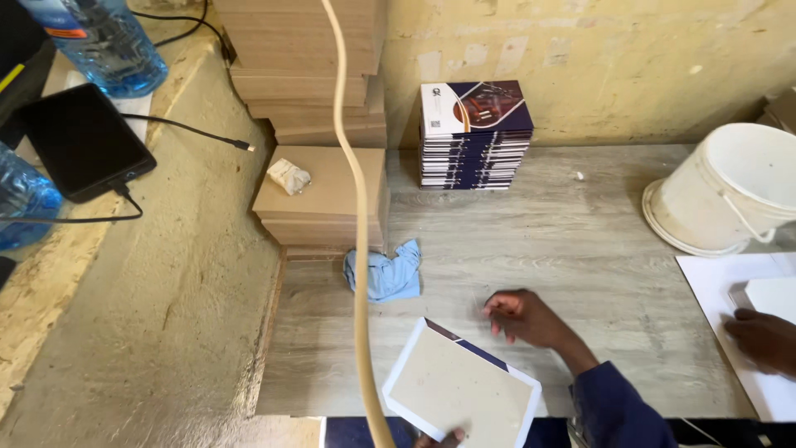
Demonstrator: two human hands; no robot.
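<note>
The worktop [580, 249] is pale grey wood-grain. The board [460, 390] is speckled beige with a white and navy edge. The cloth [385, 272] is light blue, the bucket [730, 195] white, the booklets [474, 133] navy and white, the cardboard stack [323, 195] brown, the bottle [104, 37] blue, and the sleeve [618, 411] dark blue.

A small bookbinding or print-finishing workshop. A grey wood-grain bench [580, 241] stands against a stained yellow wall [597, 58]. On the bench sit stacked brown boards [323, 191], finished dark-covered booklets [474, 137] and a white bucket [730, 195].
</note>
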